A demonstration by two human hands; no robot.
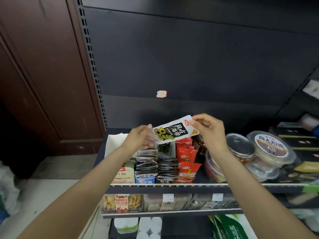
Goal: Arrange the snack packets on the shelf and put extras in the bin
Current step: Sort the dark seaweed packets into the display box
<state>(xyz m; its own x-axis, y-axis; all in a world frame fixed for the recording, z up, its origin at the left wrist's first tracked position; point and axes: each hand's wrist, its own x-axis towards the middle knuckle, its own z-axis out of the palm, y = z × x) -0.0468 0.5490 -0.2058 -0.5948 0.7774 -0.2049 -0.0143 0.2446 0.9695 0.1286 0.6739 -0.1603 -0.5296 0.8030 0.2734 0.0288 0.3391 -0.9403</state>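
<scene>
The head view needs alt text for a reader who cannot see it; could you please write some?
Two bare hands, left hand and right hand, hold a white-and-black foil snack packet by its ends above rows of red snack packets and grey-edged packets on a dark metal shelf, beside clear round lidded tubs.

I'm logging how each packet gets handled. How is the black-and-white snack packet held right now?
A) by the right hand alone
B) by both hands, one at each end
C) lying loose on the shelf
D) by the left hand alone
B: the left hand and right hand each pinch one end of the packet, above the shelf's rows.
</scene>
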